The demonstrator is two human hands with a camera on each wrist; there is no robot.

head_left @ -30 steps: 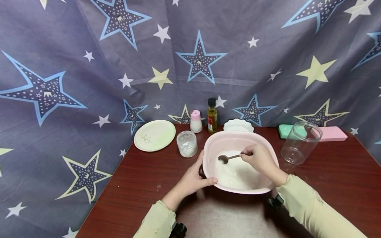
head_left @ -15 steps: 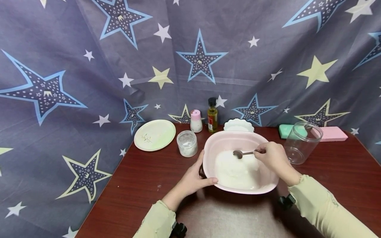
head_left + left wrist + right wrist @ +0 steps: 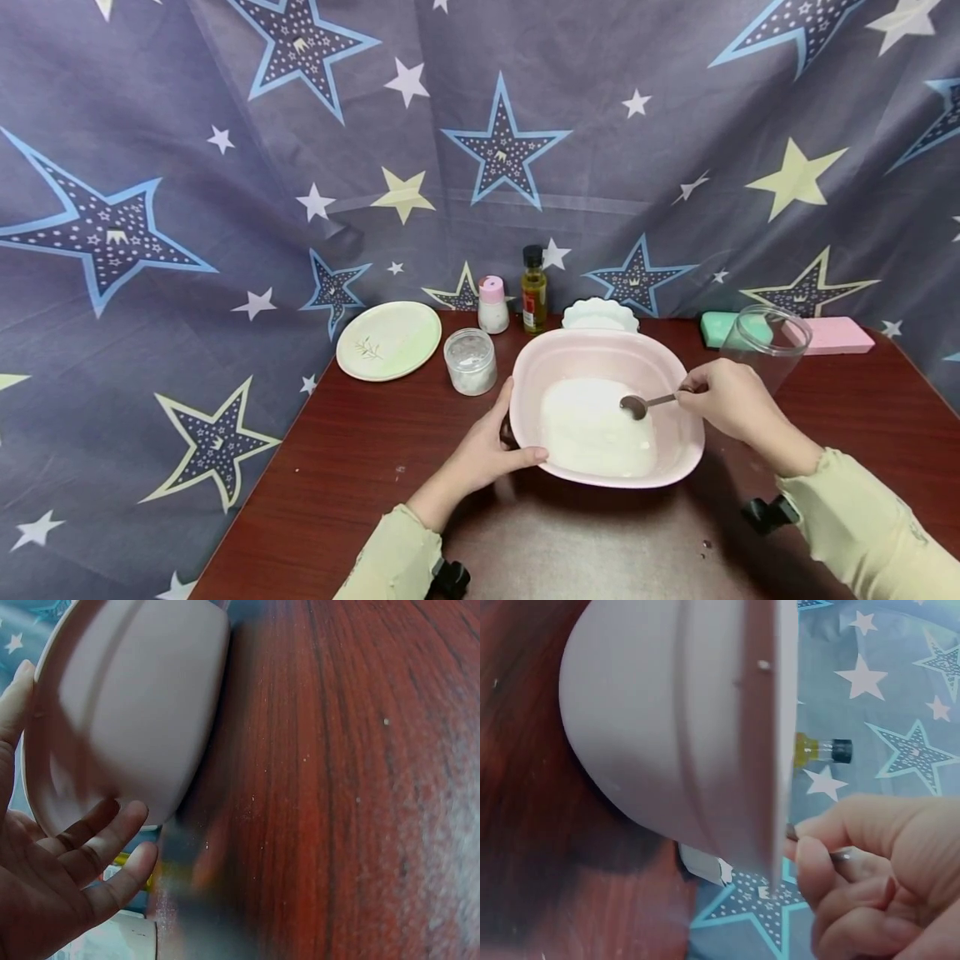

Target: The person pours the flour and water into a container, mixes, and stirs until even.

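Observation:
A pale pink basin [image 3: 606, 483] stands on the table, with white liquid [image 3: 588, 433] covering its bottom. My left hand [image 3: 483, 446] holds the basin by its left side: the thumb lies over the near rim and, in the left wrist view, the other fingers [image 3: 112, 844] are spread along the outer wall. Above the basin's right side, my right hand [image 3: 731, 400] pinches the handle of a small dark brown spoon [image 3: 634, 407]. The spoon's bowl hangs over the liquid; whether it touches is unclear. The right wrist view shows the right hand just beyond the rim, its fingers curled round the handle.
Left of the basin are a small clear jar [image 3: 470, 367] and an oval plate [image 3: 388, 342]. A pink-capped shaker [image 3: 492, 307], an oil bottle [image 3: 534, 292] and a white scalloped dish [image 3: 600, 315] stand behind. Right are a large clear jar [image 3: 772, 350], green sponge [image 3: 718, 329] and pink sponge [image 3: 836, 336].
My right hand has moved right with the spoon, from the basin's left-centre to its right side, now partly covering the large clear jar. The left hand and basin stay put.

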